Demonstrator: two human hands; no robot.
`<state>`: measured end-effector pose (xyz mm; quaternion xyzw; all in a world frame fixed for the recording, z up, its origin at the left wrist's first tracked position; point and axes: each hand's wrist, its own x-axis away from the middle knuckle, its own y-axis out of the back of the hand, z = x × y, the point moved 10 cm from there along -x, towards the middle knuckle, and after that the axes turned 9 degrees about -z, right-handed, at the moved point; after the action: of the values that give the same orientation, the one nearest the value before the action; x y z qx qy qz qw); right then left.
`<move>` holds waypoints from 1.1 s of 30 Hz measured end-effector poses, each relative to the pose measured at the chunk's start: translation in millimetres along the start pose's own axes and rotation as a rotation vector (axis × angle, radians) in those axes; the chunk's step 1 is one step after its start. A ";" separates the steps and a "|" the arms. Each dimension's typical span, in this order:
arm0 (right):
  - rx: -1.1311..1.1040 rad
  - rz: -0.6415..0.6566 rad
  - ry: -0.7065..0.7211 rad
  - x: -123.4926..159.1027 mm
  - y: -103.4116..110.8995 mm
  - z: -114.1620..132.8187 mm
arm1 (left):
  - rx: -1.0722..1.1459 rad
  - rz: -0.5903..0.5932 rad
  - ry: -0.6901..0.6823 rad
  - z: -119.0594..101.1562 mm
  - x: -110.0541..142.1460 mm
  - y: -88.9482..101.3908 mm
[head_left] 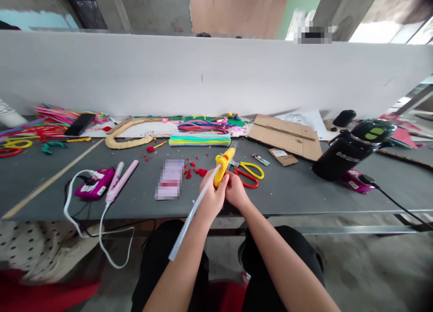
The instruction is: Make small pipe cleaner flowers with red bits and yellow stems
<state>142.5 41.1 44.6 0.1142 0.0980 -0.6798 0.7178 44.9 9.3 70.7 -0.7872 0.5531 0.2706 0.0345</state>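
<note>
A yellow glue gun (221, 168) is gripped in my left hand (210, 193), its nozzle pointing away from me over the table. Out of its rear runs a long, translucent glue stick (189, 226), which slants back over my left forearm. My right hand (236, 191) is closed right beside the left one, close to the gun's handle; its fingertips and anything in them are hidden. Just right of my hands lie scissors (251, 174) with red and yellow handles. Small red bits (199, 172) are scattered to the left of the gun, near a phone-shaped, blurred item (170, 179).
Bundled pipe cleaners (199, 139) and cardboard (286, 135) lie toward the white partition (216, 77). At right stands a black bottle (348, 151) by a purple power socket (357, 181). Leftward are a pink hair straightener (122, 182) and its white cord (101, 239) hanging over the edge.
</note>
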 end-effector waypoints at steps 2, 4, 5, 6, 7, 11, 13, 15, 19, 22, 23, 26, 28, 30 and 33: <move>-0.102 0.023 -0.052 2.1 -1.7 -1.8 | -0.038 -0.062 -0.093 -8.9 0.9 3.8; -0.257 0.053 -0.160 6.6 -5.0 -8.6 | -0.104 -0.120 -0.159 -14.6 0.2 8.9; -0.346 0.070 -0.225 9.7 -7.6 -12.4 | -0.141 -0.144 -0.177 -15.7 -0.5 11.6; -0.433 0.088 -0.287 13.3 -10.8 -15.2 | -0.178 -0.166 -0.186 -15.6 -1.4 14.5; -0.509 0.104 -0.335 16.7 -13.9 -16.3 | -0.213 -0.182 -0.190 -14.6 -2.2 16.9; -0.663 0.097 -0.391 23.3 -23.3 -9.2 | -0.323 -0.177 -0.191 -7.2 -1.9 17.6; -0.655 0.027 -0.385 22.7 -24.3 -7.2 | -0.360 -0.146 -0.193 -4.5 0.9 11.4; -0.597 -0.085 -0.379 21.1 -20.2 -10.2 | -0.374 -0.108 -0.194 -3.9 5.6 2.2; -0.404 -0.339 -0.372 16.2 7.7 -25.3 | -0.341 -0.004 -0.175 -4.8 15.3 -13.9; -0.292 -0.418 -0.335 8.2 32.2 -30.9 | -0.258 0.051 -0.144 -4.2 12.8 -6.8; -0.301 -0.430 -0.316 5.2 39.3 -30.4 | -0.214 0.049 -0.138 -4.2 9.2 0.7; -0.401 -0.423 -0.320 0.3 52.4 -28.1 | -0.045 0.063 -0.046 6.1 -4.1 23.8; -0.434 -0.410 -0.346 0.5 56.4 -25.6 | 0.070 0.086 0.078 22.1 -9.5 32.5; -0.452 -0.415 -0.360 1.9 59.4 -22.9 | 0.185 0.091 0.179 37.4 -10.7 35.6; -0.460 -0.378 -0.362 2.1 57.0 -20.8 | 0.256 0.081 0.256 54.9 -9.3 34.7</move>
<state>199.8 48.1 26.0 -0.1931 0.1392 -0.7700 0.5919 -9.5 23.2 36.8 -0.7815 0.6141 0.0969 0.0528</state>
